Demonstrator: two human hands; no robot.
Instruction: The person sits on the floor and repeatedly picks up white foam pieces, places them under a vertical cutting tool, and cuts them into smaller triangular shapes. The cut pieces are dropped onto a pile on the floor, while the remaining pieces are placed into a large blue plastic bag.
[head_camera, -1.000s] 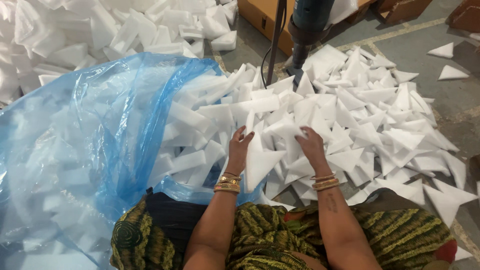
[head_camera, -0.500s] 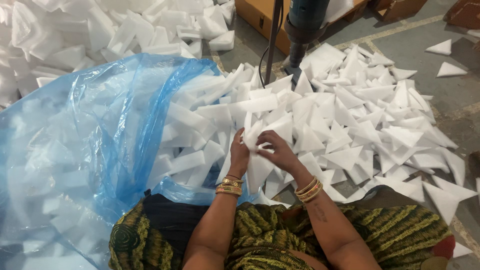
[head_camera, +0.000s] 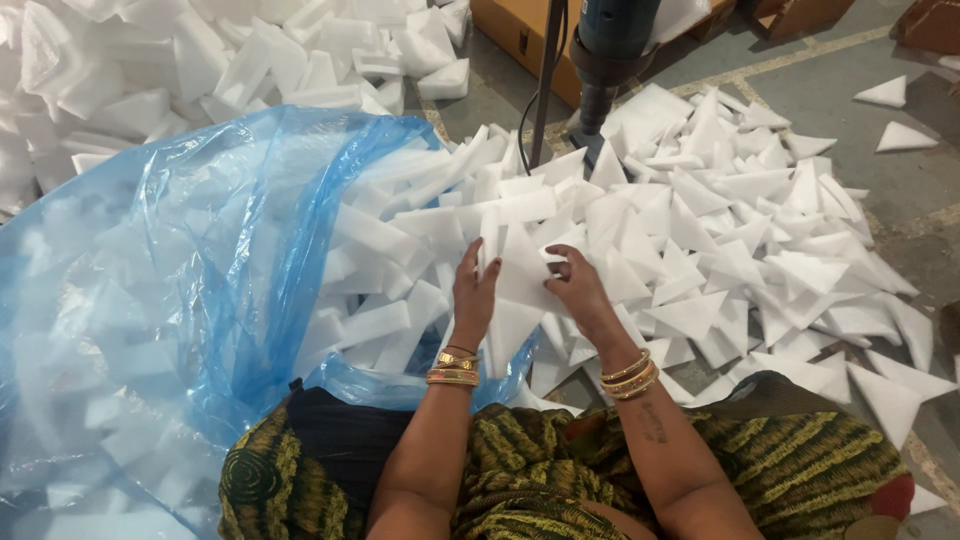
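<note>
Your left hand (head_camera: 473, 293) and your right hand (head_camera: 577, 287) sit close together over the middle of the heap of white triangular foam pieces (head_camera: 720, 250) that spreads across the grey concrete floor (head_camera: 850, 60) in front of you. Between them you hold a small gathered stack of white foam triangles (head_camera: 522, 270), standing roughly on edge. The left hand presses flat against the stack's left side with its fingers stretched upward, and the right hand curls around its right side, fingers bent onto the foam. So both hands are closed on the same stack, which rests just above the loose pieces beneath it and touches them at its lower edge.

Gold bangles (head_camera: 455, 367) circle your left wrist, and a matching set of gold bracelets (head_camera: 630, 374) circles your right wrist. Your lap, in a green and yellow patterned garment (head_camera: 800, 470), fills the bottom of the view.

To your left, a large translucent blue plastic bag (head_camera: 170, 300) lies open, its mouth reaching right up to the heap and its edge running under your left forearm. More white foam shows through the film inside it. Beyond the bag, at the upper left, lies a second mass of chunkier white foam blocks (head_camera: 300, 60).

At the top centre a dark blue machine column (head_camera: 610, 50) stands at the far edge of the heap, with a thin dark upright pole (head_camera: 545, 80) just beside it on its left. A brown cardboard box (head_camera: 520, 35) sits behind them. A few stray foam triangles (head_camera: 890, 92) lie well apart from the heap at the upper right.
</note>
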